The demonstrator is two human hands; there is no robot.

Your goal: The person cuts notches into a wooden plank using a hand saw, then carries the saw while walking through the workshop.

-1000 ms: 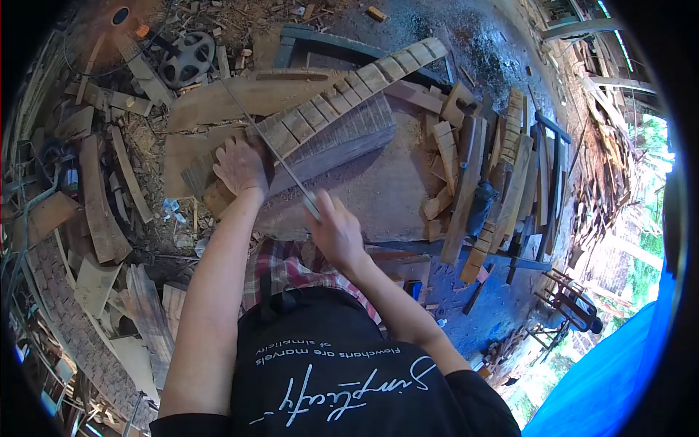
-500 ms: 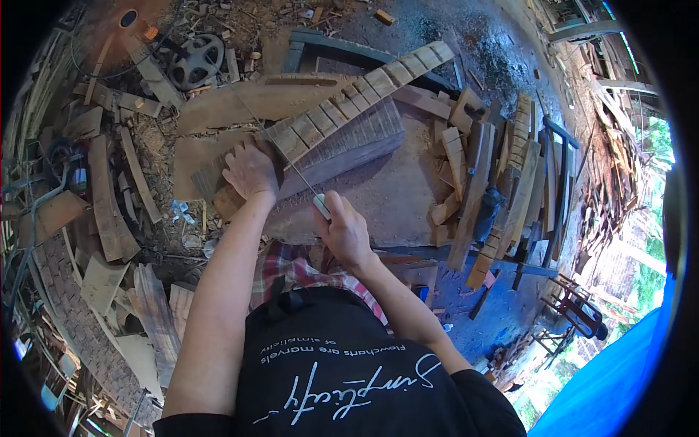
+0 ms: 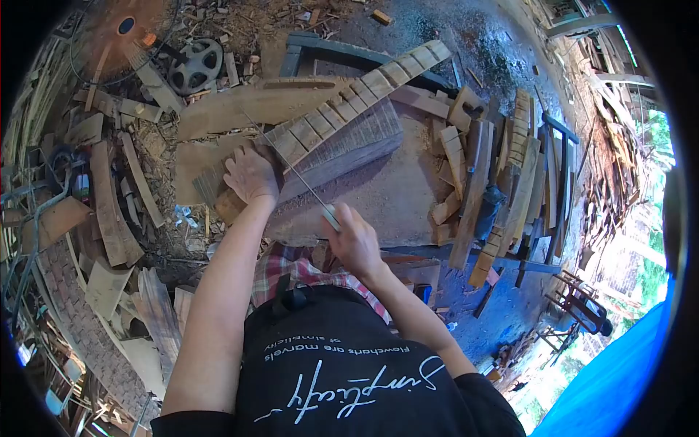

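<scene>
I have left hand (image 3: 251,175) palm-down, fingers loosely spread | right hand (image 3: 355,240) curls round thin tool (image 3: 330,216) (blade (image 3: 309,186) pointing away) | notched plank (image 3: 357,100) right of left fingers, end at blade

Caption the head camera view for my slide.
Right hand grips a thin tool at the end of a notched wooden strip, left hand alongside.

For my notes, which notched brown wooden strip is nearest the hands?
The long light-brown notched strip, lying diagonally near picture centre; the other notched strips lie towards the right.
</scene>
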